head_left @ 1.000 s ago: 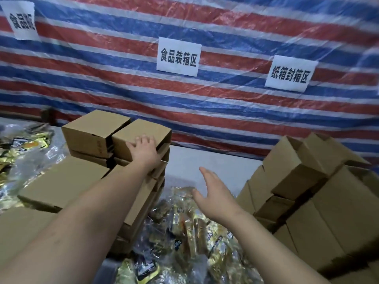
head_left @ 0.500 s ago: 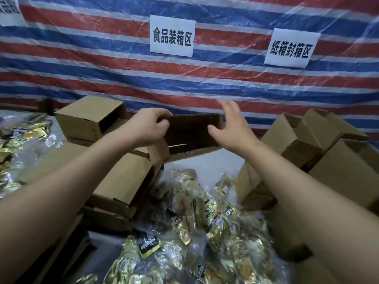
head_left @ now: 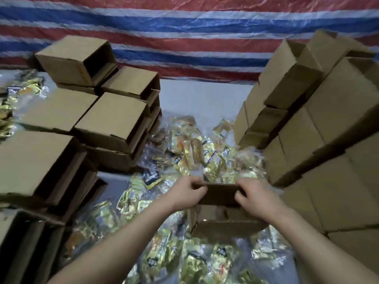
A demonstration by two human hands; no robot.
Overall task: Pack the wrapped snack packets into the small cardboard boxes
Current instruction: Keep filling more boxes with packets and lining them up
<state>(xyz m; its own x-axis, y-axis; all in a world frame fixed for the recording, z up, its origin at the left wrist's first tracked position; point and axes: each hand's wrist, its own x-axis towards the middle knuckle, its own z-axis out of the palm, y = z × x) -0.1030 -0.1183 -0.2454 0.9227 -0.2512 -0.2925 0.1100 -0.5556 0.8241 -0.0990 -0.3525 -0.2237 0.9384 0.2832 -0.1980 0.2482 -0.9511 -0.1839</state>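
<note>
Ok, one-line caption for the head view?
Both hands, left hand and right hand, grip an open cardboard box above snack packets.

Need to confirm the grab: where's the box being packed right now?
The open cardboard box sits low centre in the head view, gripped between both hands above the snack packets, between the left and right box stacks.

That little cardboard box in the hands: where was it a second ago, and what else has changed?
The left hand lifted the small box off the left stack, the right hand joined it, and both brought it down toward the person, over the snack packets. Both hands' fingers now grip its far rim. The box stacks on either side and the packets stayed put.
</note>
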